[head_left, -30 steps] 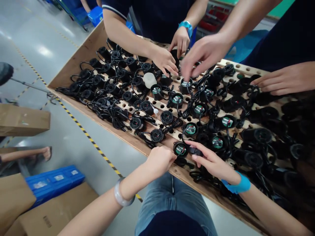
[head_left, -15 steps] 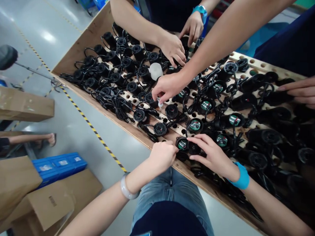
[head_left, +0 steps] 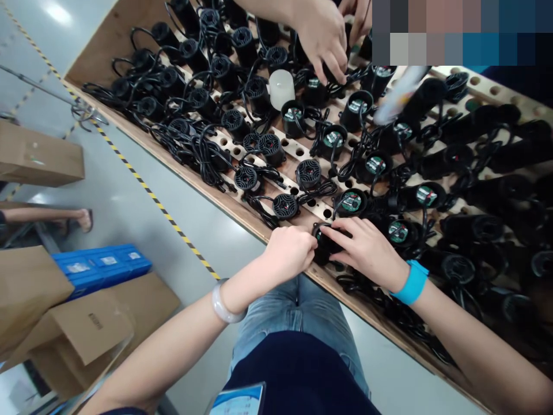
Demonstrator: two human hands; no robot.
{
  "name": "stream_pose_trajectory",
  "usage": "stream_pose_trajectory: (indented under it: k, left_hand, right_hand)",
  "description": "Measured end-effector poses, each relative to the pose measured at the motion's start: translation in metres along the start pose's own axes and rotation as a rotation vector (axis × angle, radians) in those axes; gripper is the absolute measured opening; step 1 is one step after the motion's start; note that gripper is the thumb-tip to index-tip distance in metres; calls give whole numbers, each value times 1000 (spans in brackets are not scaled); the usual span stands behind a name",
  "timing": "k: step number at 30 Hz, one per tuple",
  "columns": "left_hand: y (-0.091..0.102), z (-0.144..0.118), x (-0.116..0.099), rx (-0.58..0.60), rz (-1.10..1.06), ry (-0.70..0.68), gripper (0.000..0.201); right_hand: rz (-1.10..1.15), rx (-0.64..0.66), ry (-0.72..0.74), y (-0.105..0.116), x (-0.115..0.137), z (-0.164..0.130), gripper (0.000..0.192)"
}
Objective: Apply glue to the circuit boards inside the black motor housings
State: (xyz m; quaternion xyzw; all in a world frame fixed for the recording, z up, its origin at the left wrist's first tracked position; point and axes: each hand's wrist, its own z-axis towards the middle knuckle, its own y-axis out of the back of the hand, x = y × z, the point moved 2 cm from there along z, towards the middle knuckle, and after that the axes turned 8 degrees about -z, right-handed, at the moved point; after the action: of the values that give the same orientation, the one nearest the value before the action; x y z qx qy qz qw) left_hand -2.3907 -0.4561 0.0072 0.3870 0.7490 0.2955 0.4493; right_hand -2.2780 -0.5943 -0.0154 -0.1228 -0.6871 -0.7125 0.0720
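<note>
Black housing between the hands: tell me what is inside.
Inside the black housing, a sliver of green circuit board shows; the rest is hidden, partly by the right hand.

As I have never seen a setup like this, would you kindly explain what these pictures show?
There is no machine here: one camera, worn on a person's head, looks down at their bare hands. The left hand, below a pale bangle, and the right hand, below a blue wristband, meet at a black housing by the near edge of a wooden tray. Their fingers hide much of it, so the exact grip is unclear. Around it lie many black units with cables; some show green circuit boards. A co-worker's hand reaches in opposite.
</note>
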Motion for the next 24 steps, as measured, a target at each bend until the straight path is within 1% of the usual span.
stream_pose_trajectory:
  k: [5, 9, 13, 16, 21, 24]
  left_hand:
    - [-1, 1, 1, 4, -28, 12, 21]
    - [-1, 1, 1, 6, -1, 32, 21]
    - [1, 0, -2, 50, 30, 15, 23]
    - [1, 0, -2, 45, 31, -7, 24]
    - [0, -1, -1, 21, 4, -12, 23]
    - [0, -1, -1, 31, 5, -13, 22]
  right_hand:
    - [-9, 20, 31, -1, -3, 1, 51]
    - [-20, 19, 53, -2, -5, 2, 49]
    - [-48, 20, 78, 0, -1, 5, 47]
    - [-88, 31, 82, 0, 2, 8, 47]
    - [-36, 37, 64, 1, -1, 8, 46]
    - [-25, 30, 63, 0, -3, 7, 47]
